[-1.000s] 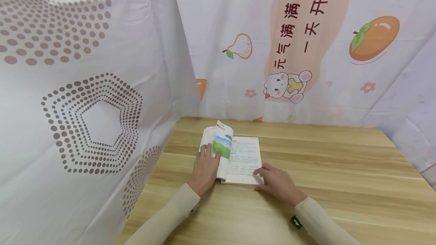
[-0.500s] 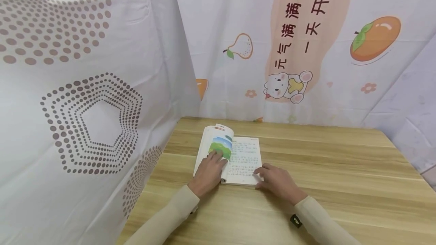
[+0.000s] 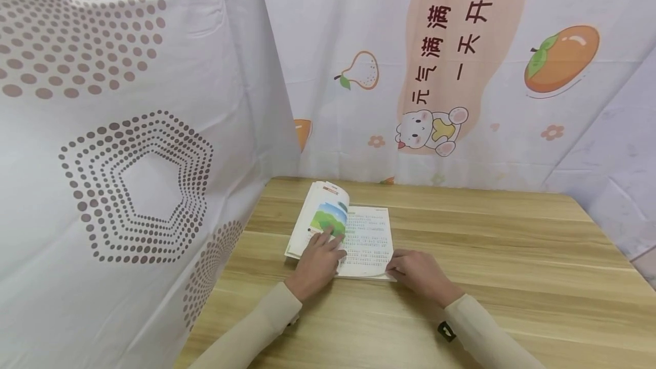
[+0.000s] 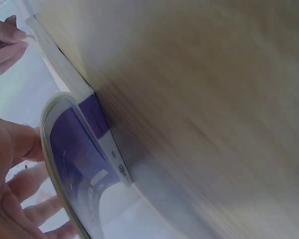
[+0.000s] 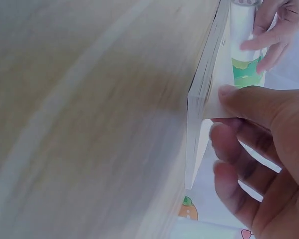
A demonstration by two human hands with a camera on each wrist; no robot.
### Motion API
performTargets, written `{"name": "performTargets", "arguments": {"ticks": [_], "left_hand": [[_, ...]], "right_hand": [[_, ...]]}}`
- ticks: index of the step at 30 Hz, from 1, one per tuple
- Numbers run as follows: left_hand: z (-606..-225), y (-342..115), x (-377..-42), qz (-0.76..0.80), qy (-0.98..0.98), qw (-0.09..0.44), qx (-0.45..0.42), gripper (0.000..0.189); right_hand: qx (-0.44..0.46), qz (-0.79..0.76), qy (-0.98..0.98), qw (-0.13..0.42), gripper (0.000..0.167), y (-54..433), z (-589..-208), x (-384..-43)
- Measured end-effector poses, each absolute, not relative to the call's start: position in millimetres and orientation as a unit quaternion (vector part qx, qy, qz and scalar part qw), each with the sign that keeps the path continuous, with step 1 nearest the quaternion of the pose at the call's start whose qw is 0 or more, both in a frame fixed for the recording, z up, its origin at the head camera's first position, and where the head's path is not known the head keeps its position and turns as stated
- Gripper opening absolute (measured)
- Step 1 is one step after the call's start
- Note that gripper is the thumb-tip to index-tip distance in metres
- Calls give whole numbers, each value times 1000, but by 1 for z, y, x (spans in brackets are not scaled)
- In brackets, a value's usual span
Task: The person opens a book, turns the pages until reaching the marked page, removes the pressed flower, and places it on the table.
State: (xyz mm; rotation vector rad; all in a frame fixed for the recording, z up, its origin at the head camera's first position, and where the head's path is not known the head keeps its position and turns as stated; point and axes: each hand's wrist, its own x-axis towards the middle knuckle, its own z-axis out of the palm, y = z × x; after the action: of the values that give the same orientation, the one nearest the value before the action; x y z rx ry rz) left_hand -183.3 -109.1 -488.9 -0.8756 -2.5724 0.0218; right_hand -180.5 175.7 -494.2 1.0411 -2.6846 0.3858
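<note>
Turning a page, seemingly: right hand pinches its corner, left hand spreads on the book; lifting leftward suits next.

The left grip splays its fingers while the right grip pinches.

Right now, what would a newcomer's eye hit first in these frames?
Probably the back cloth in the head view, with its orange fruit at upper right and dark characters to the left of that. Next comes the open book on the wooden table, a green-and-blue picture on its left page. The left hand rests on that page; the right hand pinches the facing page by its lower right corner.
</note>
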Motion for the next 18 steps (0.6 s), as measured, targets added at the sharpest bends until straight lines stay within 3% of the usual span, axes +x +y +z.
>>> {"name": "performTargets", "arguments": {"ticks": [5, 12, 18], "left_hand": [[-488, -102, -180, 29, -925, 203, -320, 11], [-492, -93, -177, 71, -932, 190, -300, 58], [-494, -91, -178, 84, -930, 203, -294, 50]], "right_hand": [[363, 130, -912, 142, 7, 176, -495, -180], [365, 146, -903, 175, 11, 178, -494, -179], [355, 164, -898, 203, 15, 177, -494, -179]]}}
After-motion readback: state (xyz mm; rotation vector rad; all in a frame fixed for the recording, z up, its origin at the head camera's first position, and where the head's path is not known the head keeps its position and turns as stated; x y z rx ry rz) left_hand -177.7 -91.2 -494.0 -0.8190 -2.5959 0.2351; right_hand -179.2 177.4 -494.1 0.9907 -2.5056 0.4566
